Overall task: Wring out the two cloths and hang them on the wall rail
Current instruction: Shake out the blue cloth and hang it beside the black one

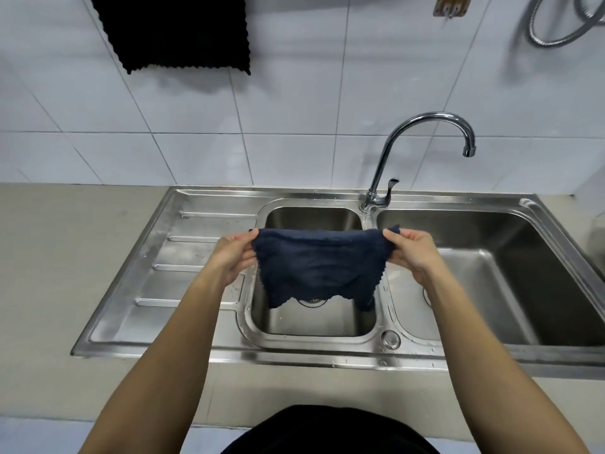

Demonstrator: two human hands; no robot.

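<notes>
I hold the navy cloth [319, 265] spread above the small sink basin [314, 319], my left hand [234, 253] and right hand [414, 252] each pinching a top corner. The black cloth [176, 31] hangs on the wall, up left of the basin.

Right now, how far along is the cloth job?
One black cloth already hangs on the wall. The blue cloth is in hand, spread between the left hand and right hand over the sink. Left: hanging it beside the first.
</notes>
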